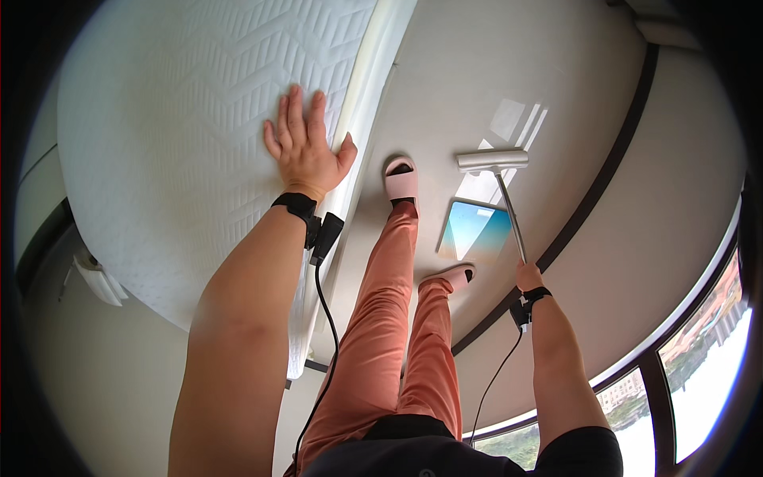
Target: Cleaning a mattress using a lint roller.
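Observation:
My left hand (309, 149) rests palm down, fingers spread, on a white quilted mattress (197, 149) close to its edge. My right hand (528, 276) is closed around the metal pole of a mop (511, 208), whose pale, bar-shaped head (493, 160) lies on the glossy floor ahead of it. Between the pole and my feet a flat rectangular thing with a blue and sand-coloured surface (475, 231) lies on the floor; I cannot tell what it is. Each wrist wears a black strap with a small device and a cable.
My feet stand in pink slides (402, 179) beside the mattress. A dark baseboard (587, 208) runs along the wall at the right, with windows (632, 393) at the lower right. A white object (101, 280) is near the wall beyond the mattress.

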